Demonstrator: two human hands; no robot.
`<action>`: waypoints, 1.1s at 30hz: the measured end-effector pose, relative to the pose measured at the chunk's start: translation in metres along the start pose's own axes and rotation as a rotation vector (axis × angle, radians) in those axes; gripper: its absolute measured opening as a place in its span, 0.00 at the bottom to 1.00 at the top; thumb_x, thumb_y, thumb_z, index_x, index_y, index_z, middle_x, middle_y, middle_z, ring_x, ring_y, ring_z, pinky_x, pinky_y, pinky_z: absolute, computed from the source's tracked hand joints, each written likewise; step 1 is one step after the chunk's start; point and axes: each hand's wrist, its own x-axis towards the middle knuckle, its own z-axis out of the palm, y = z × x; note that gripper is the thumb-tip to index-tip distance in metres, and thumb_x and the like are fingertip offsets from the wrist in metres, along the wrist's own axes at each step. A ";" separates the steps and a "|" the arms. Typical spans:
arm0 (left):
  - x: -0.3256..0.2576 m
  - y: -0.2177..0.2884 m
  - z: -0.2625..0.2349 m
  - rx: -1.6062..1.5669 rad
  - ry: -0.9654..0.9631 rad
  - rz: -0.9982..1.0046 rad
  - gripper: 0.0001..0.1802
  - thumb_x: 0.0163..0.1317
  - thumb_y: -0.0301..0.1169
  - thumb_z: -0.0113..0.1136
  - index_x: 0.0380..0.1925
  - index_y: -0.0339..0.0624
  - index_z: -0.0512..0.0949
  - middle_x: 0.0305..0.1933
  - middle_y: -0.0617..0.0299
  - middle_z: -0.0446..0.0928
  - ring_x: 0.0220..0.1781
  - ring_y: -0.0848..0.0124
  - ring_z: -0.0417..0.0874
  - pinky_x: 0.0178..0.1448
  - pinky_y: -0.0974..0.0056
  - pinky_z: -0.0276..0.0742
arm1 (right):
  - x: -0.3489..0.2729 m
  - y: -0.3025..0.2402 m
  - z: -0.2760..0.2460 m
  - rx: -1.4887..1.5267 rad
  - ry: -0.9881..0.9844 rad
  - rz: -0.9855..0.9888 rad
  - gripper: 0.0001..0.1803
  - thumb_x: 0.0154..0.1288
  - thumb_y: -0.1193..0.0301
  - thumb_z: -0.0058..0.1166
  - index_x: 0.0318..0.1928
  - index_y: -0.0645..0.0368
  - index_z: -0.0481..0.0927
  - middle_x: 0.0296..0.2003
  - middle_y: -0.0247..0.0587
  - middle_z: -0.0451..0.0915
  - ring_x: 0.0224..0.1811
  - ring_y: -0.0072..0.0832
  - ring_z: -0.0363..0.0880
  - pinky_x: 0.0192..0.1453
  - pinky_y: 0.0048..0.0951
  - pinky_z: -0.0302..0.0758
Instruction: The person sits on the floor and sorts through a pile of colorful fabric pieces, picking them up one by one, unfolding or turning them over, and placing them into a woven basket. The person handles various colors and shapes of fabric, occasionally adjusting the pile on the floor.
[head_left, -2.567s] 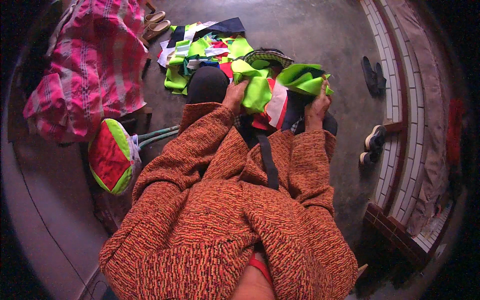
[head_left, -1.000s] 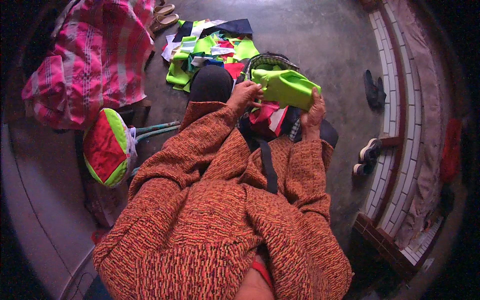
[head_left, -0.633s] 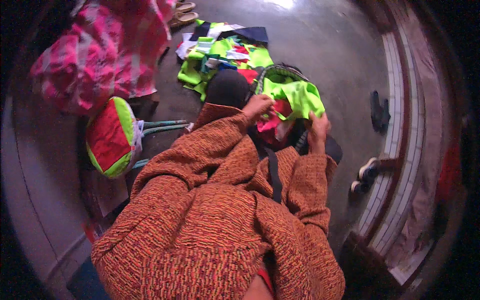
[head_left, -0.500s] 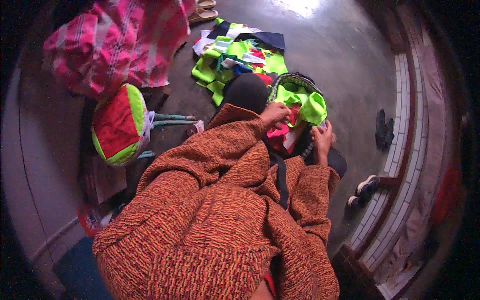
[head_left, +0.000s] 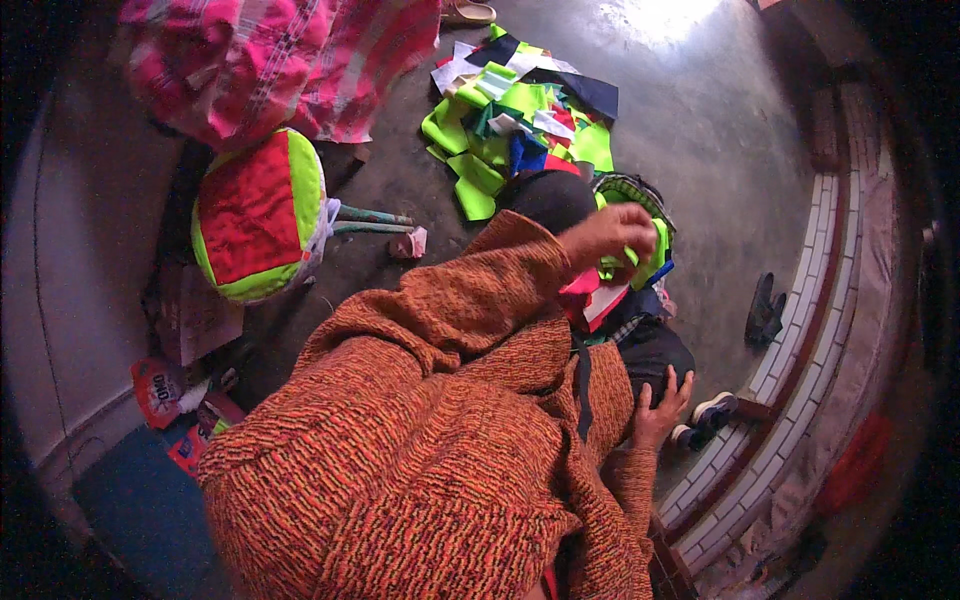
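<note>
My left hand is raised over my lap, its fingers curled and smeared by motion, so I cannot make out whether anything is in them. Just beyond it, lime-green cloth lies bunched within a checked, dark-edged fabric. Below that hand are red and white fabric pieces. My right hand rests on my dark-trousered knee, fingers spread, holding nothing. A heap of fabric scraps, mostly lime green with white, navy, blue and red, lies on the floor past my other knee.
On the left stands a stool with a red and lime-green cushion, near a pink checked cloth. A small pink block sits by its legs. Shoes and dark sandals lie by the tiled step at right.
My right hand has left the cloth and come down nearer onto my knee. My left hand has lifted and moved right over the lime-green cloth. The whole view has shifted slightly.
</note>
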 end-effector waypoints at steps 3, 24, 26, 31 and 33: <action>-0.015 0.067 -0.024 0.031 0.083 0.172 0.09 0.56 0.31 0.55 0.33 0.37 0.74 0.34 0.57 0.75 0.38 0.67 0.79 0.38 0.64 0.78 | -0.007 -0.006 0.006 0.036 0.050 0.040 0.23 0.56 0.66 0.51 0.54 0.54 0.71 0.64 0.48 0.55 0.66 0.45 0.51 0.66 0.45 0.50; 0.118 -0.033 -0.263 1.720 0.399 -0.007 0.32 0.39 0.38 0.69 0.48 0.50 0.69 0.51 0.57 0.67 0.57 0.59 0.66 0.56 0.54 0.68 | 0.008 0.001 0.002 0.177 -0.001 0.165 0.20 0.53 0.70 0.48 0.48 0.61 0.74 0.64 0.55 0.51 0.67 0.48 0.48 0.68 0.47 0.45; 0.137 -0.033 -0.240 1.874 0.289 -0.085 0.37 0.36 0.38 0.71 0.51 0.50 0.67 0.54 0.56 0.65 0.60 0.58 0.64 0.54 0.49 0.68 | 0.007 0.006 0.003 0.159 -0.018 0.170 0.20 0.53 0.69 0.48 0.47 0.62 0.74 0.64 0.55 0.50 0.67 0.48 0.48 0.67 0.48 0.46; 0.181 -0.076 -0.243 2.136 0.013 -0.182 0.55 0.27 0.48 0.74 0.60 0.59 0.58 0.68 0.58 0.49 0.69 0.53 0.48 0.49 0.33 0.63 | 0.013 0.015 -0.004 0.153 -0.116 0.155 0.22 0.59 0.59 0.47 0.48 0.63 0.71 0.63 0.62 0.49 0.65 0.55 0.49 0.65 0.54 0.48; 0.195 -0.094 -0.248 2.267 -0.043 -0.182 0.60 0.23 0.50 0.74 0.63 0.63 0.54 0.70 0.58 0.45 0.69 0.50 0.46 0.48 0.30 0.63 | 0.019 0.017 -0.008 0.144 -0.137 0.131 0.22 0.59 0.59 0.48 0.48 0.62 0.71 0.63 0.62 0.49 0.65 0.54 0.48 0.64 0.53 0.49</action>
